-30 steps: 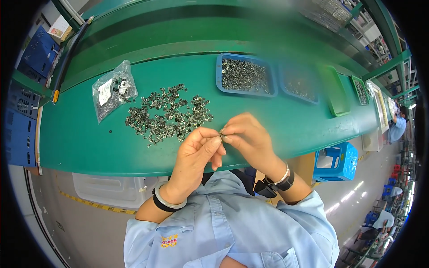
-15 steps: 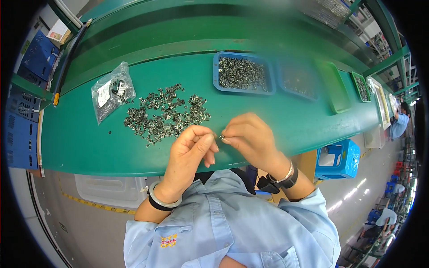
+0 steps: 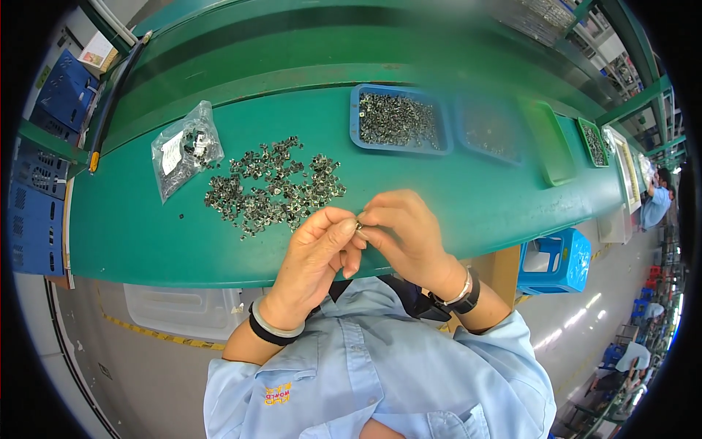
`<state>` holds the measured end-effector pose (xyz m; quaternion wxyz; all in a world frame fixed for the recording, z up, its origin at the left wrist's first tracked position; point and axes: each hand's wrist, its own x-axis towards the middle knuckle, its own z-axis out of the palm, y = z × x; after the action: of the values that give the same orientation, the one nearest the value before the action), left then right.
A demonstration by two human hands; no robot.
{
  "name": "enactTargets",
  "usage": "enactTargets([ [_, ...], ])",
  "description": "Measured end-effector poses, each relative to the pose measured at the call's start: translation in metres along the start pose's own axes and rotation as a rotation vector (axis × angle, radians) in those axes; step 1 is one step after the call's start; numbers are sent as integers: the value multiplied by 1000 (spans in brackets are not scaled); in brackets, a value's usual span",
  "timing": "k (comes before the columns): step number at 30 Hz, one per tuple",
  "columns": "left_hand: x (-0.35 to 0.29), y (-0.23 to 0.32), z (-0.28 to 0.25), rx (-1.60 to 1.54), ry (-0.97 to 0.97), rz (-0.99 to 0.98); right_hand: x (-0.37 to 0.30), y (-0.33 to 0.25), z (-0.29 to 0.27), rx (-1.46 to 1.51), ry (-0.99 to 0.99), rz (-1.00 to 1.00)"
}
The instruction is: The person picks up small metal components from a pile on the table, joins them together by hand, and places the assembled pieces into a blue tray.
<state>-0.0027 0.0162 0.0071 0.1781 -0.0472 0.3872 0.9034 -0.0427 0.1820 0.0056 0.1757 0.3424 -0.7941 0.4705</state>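
My left hand (image 3: 319,245) and my right hand (image 3: 406,233) meet fingertip to fingertip above the front of the green bench. A small shiny metal part (image 3: 358,226) sits pinched between them, mostly covered by the fingers. The right thumb and forefinger grip it; the left thumb and forefinger are pressed together against it, and whether they hold a second piece is hidden. Just beyond the left hand lies a loose pile of small metal parts (image 3: 256,207), silvery and dark.
A clear plastic bag (image 3: 186,152) with more parts lies at the left. Along the back right stand a blue tray (image 3: 355,121) full of small metal parts, a second blue tray (image 3: 504,158), a green tray (image 3: 567,157) and a smaller green tray (image 3: 591,142). A blue stool (image 3: 567,260) stands beyond the bench's right front edge.
My right hand has moved left and the two hands' fingertips have come together around the small metal part. The pile, bag and trays look the same.
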Motion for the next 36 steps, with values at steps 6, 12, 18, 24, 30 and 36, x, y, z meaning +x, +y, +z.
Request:
enactTargets([
  [6, 0, 4, 2, 148, 79, 30, 5, -5, -10, -130, -85, -93],
  [12, 0, 4, 0, 191, 57, 38, 2, -1, -11, -10, -98, -43],
  [18, -1, 0, 2, 195, 57, 89, -1, -1, -5, 4, -41, -35],
  [24, -5, -4, 7, 99, 68, 74, -1, -4, -1, -148, 16, -149],
  [30, -4, -9, -4, -81, -37, 3, -5, -4, 2, -80, 33, -167],
  [36, -3, -13, -7, -131, -83, -17, -12, -6, 5, 22, 57, -153],
])
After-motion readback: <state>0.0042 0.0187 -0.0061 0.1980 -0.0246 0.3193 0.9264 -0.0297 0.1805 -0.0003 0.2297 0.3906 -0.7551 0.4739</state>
